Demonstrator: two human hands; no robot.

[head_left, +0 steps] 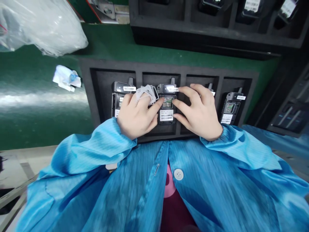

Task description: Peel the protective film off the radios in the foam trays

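Observation:
A black handheld radio-like device (166, 121), its back uncovered, lies in a compartment of the black foam tray (154, 68). Green circuitry shows in its bay, above a white barcode label. My left hand (138, 114) keeps a fanned bunch of white plastic card frames (147, 92) between its fingers. Its index fingertip reaches the left side of that bay. From the other side, my right hand (201, 112) rests over the device with fingers spread, one fingertip at the bay's right edge. Whether a tiny part lies under the fingertips is hidden.
Similar devices sit in the neighbouring compartments, one at the left (122, 87) and one at the far right (230, 108). A second foam tray (217, 30) with devices stands behind. On the green table (103, 42) are a clear plastic bag (45, 25) and a crumpled wrapper (66, 78).

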